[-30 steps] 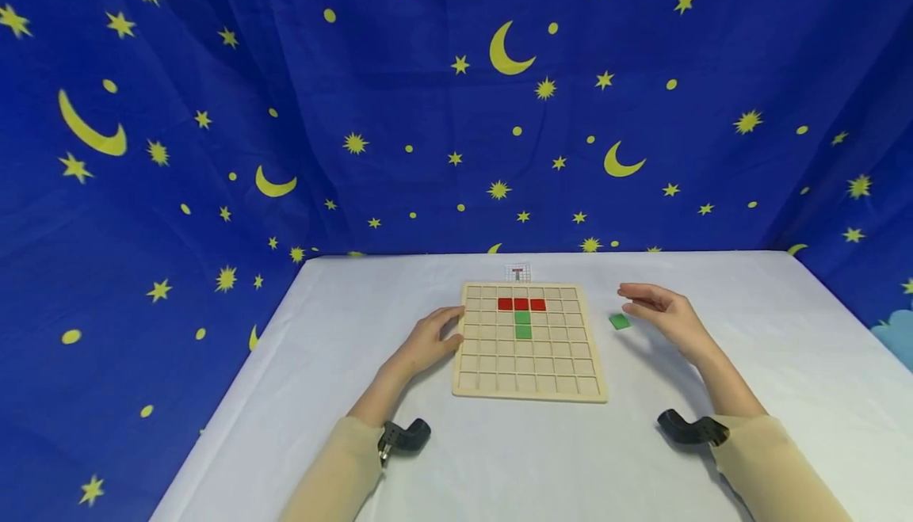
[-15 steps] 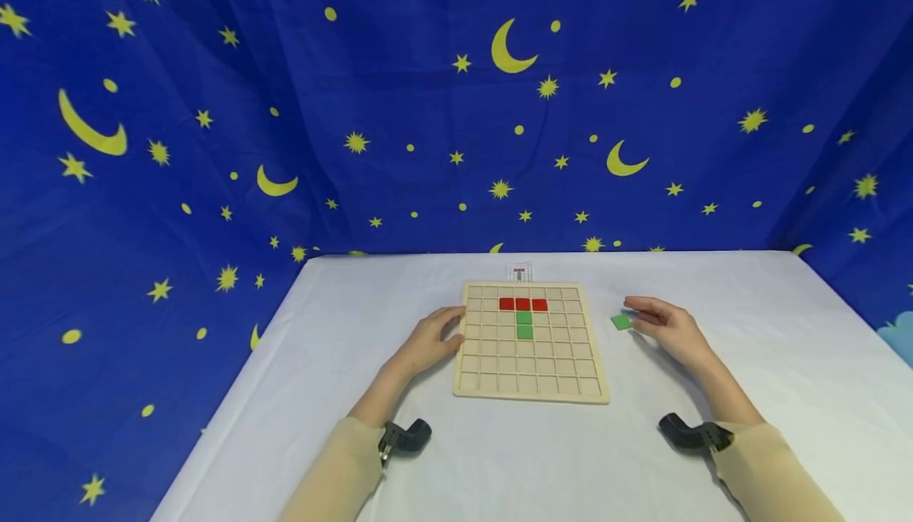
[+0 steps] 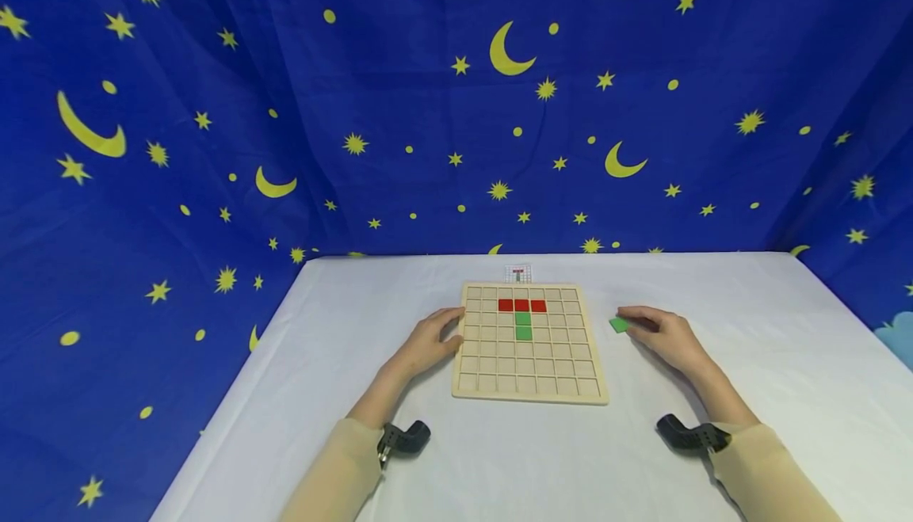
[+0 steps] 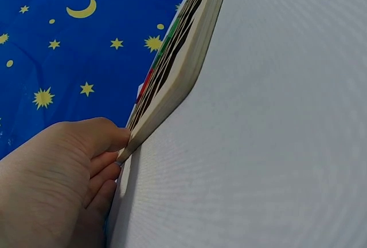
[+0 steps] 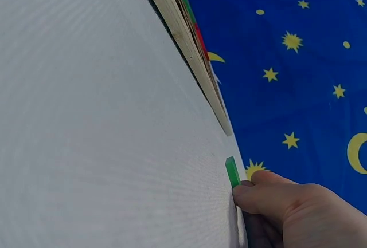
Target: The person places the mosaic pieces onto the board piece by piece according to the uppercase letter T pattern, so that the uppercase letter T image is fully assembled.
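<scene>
In the head view, a square wooden grid board (image 3: pixel 528 387) lies on the table. It carries a row of three red tiles (image 3: pixel 521 306) with two green tiles (image 3: pixel 524 326) in a column under the middle one. My left hand (image 3: pixel 428 341) rests its thumb and fingertips against the board's left edge; the left wrist view shows the thumb (image 4: pixel 109 137) touching that edge. To the right of the board, my right hand (image 3: pixel 666 337) pinches a loose green tile (image 3: pixel 617 325) between thumb and fingers. One end of that tile (image 5: pixel 231 170) sticks out past the fingertips in the right wrist view.
Behind the board lies a small printed card (image 3: pixel 517 273) with a red and green T pattern on a grid. A white cloth covers the table (image 3: pixel 357 308). A blue curtain (image 3: pixel 428 110) with yellow moons and stars stands behind and at the sides.
My right hand has come down onto the loose green tile, its fingers closing from above to pinch it. The left hand and the board have stayed in place.
</scene>
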`<action>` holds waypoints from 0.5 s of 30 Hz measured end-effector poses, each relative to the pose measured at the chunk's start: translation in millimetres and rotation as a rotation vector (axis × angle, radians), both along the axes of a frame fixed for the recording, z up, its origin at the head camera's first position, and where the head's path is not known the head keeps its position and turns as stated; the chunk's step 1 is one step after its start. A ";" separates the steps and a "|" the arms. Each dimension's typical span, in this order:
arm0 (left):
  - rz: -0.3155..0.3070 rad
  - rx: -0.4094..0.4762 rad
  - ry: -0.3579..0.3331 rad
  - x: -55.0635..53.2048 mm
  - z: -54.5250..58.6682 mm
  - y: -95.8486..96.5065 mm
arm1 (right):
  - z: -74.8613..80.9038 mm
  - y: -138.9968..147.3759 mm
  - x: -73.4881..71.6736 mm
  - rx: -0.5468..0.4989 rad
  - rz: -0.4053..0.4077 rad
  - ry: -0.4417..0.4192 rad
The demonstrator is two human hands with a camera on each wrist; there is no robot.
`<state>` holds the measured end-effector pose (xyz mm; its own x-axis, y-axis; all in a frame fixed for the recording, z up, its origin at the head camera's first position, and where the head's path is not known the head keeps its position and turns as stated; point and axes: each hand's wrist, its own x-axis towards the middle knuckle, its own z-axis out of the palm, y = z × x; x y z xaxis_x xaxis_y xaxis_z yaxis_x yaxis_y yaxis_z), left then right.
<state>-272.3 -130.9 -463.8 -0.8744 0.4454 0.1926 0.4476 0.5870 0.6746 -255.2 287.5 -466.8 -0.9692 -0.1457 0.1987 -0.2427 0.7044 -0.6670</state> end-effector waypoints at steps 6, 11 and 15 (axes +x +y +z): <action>0.001 0.006 -0.011 1.4 0.5 0.2 | -2.3 -0.6 0.3 -0.002 -0.013 0.026; -0.003 0.006 -0.015 1.2 -0.5 0.2 | -3.5 -1.6 1.3 -0.001 -0.034 0.047; -0.001 0.008 -0.006 1.1 0.2 0.2 | -2.9 -2.3 1.0 -0.021 -0.057 0.051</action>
<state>-271.2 -130.6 -463.7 -0.8751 0.4445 0.1912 0.4442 0.5812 0.6818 -254.1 285.2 -469.7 -0.9643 -0.0857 0.2504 -0.2364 0.7042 -0.6695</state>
